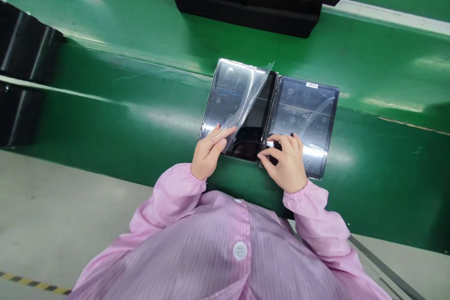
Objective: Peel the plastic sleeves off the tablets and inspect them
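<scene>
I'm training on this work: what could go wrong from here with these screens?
The clear film is partly lifted, so it might crease. The uncovered part of the left screen could catch fingerprints from the left hand nearby. The screens lie close together, so they might knock if the right hand nudges the right screen.

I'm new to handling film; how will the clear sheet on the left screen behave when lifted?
The clear sheet is probably floppy, since its free edge curls off the left screen; looking thin and see-through, it's likely light too.
</scene>
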Action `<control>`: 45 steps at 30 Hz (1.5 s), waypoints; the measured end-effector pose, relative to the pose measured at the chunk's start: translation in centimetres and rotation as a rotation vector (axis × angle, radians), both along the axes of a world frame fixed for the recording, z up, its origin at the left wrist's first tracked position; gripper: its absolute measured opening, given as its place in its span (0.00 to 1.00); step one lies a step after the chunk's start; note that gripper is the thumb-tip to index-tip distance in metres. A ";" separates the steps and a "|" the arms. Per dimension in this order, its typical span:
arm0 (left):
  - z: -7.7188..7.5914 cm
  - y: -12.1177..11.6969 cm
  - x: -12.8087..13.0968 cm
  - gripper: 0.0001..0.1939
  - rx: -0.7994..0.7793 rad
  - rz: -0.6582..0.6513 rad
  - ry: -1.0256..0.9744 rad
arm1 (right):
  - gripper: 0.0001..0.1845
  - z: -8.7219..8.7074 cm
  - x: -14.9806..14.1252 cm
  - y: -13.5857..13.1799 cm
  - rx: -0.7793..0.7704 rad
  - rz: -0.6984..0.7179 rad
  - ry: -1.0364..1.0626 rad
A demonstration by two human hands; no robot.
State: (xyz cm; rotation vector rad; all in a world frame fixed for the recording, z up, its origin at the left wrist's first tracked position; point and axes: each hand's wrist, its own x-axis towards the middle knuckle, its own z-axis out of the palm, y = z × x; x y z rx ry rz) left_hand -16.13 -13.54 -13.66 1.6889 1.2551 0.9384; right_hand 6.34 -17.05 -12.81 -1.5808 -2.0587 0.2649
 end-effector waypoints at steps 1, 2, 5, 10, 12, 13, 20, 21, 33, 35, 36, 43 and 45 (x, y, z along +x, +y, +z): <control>0.0 0.0 0.0 0.20 0.005 -0.001 -0.001 | 0.12 0.0 0.0 0.0 -0.001 -0.003 -0.002; -0.1 0.0 0.0 0.20 0.008 -0.003 -0.001 | 0.12 0.1 0.1 0.0 0.000 -0.006 -0.003; -0.1 0.0 -0.1 0.20 0.007 -0.004 -0.001 | 0.11 0.2 0.1 -0.1 -0.020 0.000 -0.001; 0.0 0.0 0.0 0.20 0.000 -0.003 -0.011 | 0.12 0.5 0.1 0.1 -0.066 0.025 0.006; 0.0 0.0 0.1 0.20 0.005 -0.005 -0.017 | 0.12 0.5 0.0 0.3 -0.045 0.006 0.007; 0.0 0.0 0.1 0.20 0.006 -0.006 -0.018 | 0.12 0.4 0.0 0.3 -0.036 -0.002 0.004; 0.0 0.1 0.2 0.20 -0.002 -0.005 0.003 | 0.12 0.2 -0.1 0.3 -0.035 0.022 0.001; 0.0 0.1 0.2 0.20 -0.004 -0.008 0.014 | 0.12 0.1 -0.2 0.2 -0.031 0.011 0.006; -1.6 -1.6 3.5 0.34 0.368 -0.158 0.540 | 0.15 0.8 11.5 5.3 0.105 -0.321 0.068; -1.4 -2.1 5.4 0.33 0.373 -0.106 0.648 | 0.18 0.3 13.9 7.9 0.069 -0.320 0.056; -1.4 -2.2 6.4 0.33 0.369 -0.089 0.682 | 0.19 0.0 14.6 9.3 0.033 -0.290 0.066; -0.5 -1.0 8.1 0.46 0.379 -0.297 0.719 | 0.16 -0.8 15.6 14.4 -0.106 -0.107 0.138; -0.3 -0.8 7.5 0.48 0.382 -0.410 0.698 | 0.17 -1.3 16.0 14.0 -0.116 -0.115 0.169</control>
